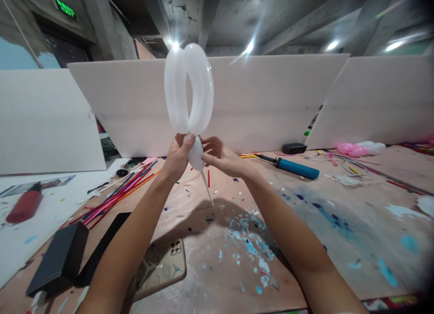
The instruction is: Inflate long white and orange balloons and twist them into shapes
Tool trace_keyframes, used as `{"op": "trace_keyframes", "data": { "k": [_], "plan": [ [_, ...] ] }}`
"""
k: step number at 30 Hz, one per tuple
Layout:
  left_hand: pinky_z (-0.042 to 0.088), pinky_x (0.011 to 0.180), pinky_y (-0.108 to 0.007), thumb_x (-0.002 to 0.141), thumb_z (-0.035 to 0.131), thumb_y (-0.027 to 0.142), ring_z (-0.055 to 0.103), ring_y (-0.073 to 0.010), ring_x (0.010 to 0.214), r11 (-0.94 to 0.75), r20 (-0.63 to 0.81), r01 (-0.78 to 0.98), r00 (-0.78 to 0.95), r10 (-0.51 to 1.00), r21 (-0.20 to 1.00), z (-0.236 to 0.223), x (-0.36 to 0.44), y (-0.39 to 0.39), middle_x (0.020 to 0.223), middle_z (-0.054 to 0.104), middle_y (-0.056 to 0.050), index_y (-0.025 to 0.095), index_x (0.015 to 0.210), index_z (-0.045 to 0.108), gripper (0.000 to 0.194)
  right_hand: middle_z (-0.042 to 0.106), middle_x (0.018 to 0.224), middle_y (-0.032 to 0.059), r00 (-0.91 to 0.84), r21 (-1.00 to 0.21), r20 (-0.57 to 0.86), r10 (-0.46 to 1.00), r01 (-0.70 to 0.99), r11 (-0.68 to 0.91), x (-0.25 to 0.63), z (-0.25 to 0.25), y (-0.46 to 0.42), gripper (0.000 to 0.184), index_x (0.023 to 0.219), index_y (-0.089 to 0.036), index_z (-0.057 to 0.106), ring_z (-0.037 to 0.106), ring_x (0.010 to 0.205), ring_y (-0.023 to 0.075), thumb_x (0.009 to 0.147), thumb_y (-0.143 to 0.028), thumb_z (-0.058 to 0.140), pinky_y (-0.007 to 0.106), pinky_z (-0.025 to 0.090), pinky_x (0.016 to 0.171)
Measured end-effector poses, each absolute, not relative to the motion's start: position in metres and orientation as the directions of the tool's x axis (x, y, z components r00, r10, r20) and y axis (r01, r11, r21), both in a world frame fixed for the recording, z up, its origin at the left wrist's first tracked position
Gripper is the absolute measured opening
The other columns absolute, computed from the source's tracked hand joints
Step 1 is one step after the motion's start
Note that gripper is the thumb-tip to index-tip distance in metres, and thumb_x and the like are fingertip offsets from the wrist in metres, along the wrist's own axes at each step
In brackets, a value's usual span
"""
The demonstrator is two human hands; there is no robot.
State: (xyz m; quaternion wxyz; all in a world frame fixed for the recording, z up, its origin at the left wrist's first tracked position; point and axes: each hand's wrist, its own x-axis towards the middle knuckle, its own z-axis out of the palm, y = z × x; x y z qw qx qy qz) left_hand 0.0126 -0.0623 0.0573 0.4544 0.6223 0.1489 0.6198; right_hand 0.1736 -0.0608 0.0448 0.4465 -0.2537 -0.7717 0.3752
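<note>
A white modelling balloon is held upright above the table, its long inflated part bent into a tall loop. Below the loop is a short bulb, and a thin uninflated tail hangs down from it. My left hand grips the balloon at the twist between loop and bulb, thumb across the front. At the bulb's right side is my right hand, its thumb and a finger closed on the bulb's lower part, other fingers curled behind.
Uninflated balloons lie in a bundle at left, near a black box and a phone. A blue hand pump rests at right, with pink balloons beyond. White boards stand behind the paint-spotted table.
</note>
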Motion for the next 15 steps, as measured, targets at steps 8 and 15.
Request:
{"op": "trace_keyframes", "data": {
  "k": [8, 15],
  "plan": [
    [0.048, 0.062, -0.022, 0.07, 0.079, 0.043, 0.06, -0.0117, 0.071, -0.574, 0.631, -0.297, 0.151, 0.761, 0.763, 0.052, 0.016, -0.064, 0.082, 0.063, -0.002, 0.016, 0.09, 0.062, 0.037, 0.065, 0.083, 0.0019, -0.472, -0.894, 0.396, 0.787, -0.005, 0.447, 0.166, 0.041, -0.054, 0.052, 0.101, -0.02, 0.04, 0.066, 0.078, 0.0158, 0.073, -0.042, 0.077, 0.028, 0.056, 0.063],
    [0.044, 0.046, -0.026, 0.071, 0.075, 0.039, 0.056, -0.014, 0.048, -0.469, 0.516, -0.267, 0.144, 0.844, 0.842, 0.054, 0.019, -0.075, 0.057, 0.061, -0.003, 0.014, 0.059, 0.062, 0.031, 0.06, 0.095, 0.0024, -0.603, -0.876, 0.365, 0.709, 0.035, 0.48, 0.159, 0.036, -0.059, 0.051, 0.113, -0.022, 0.045, 0.062, 0.08, 0.0147, 0.075, -0.037, 0.076, 0.026, 0.056, 0.059]
  ]
}}
